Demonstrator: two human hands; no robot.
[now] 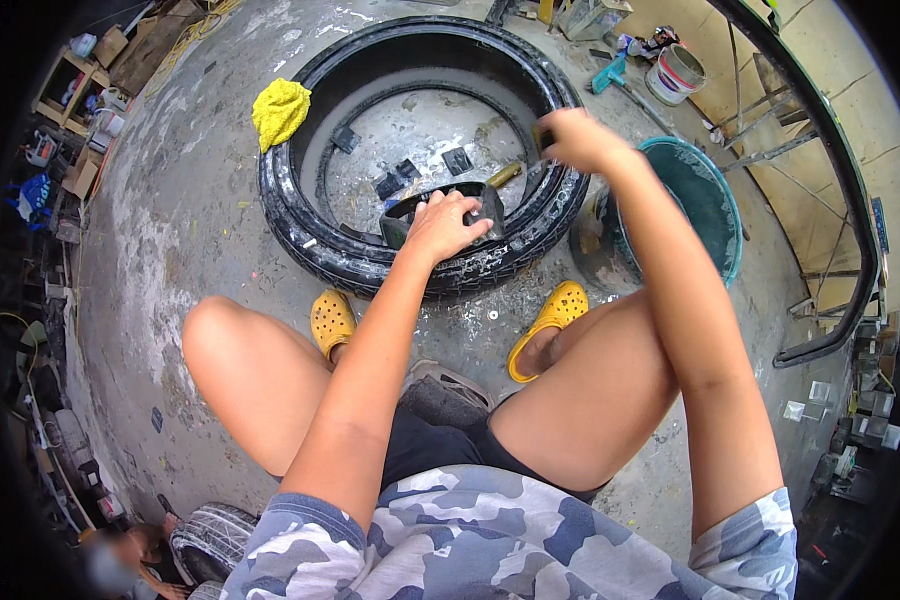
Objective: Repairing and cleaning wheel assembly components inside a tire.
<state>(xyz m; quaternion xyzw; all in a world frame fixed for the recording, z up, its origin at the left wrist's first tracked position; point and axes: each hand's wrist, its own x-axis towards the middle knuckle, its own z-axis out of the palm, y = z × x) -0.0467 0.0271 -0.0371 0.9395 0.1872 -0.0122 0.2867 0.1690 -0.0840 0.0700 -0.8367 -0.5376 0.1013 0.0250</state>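
A large black tire (pixel 305 235) lies flat on the floor in front of me, its sidewall smeared with white. My left hand (pixel 445 228) is closed over a black open-topped container (pixel 398 228) at the tire's near inner edge. Beside the container, a stubby olive-yellow piece (pixel 506 174) points up and to the right. At the tire's right inner wall, my right hand (pixel 582 140) is curled and blurred by motion. A small dark object shows at its fingers, too smeared to name. A bunched yellow cloth (pixel 281 113) rests on the tire's far-left rim.
A teal bucket (pixel 735 215) stands right of the tire, close under my right forearm. Dark scraps (pixel 457 160) lie on the floor within the tire's ring. Further right are a white bucket (pixel 676 75) and a teal-headed tool (pixel 610 74). Another person (pixel 150 570) is at lower left.
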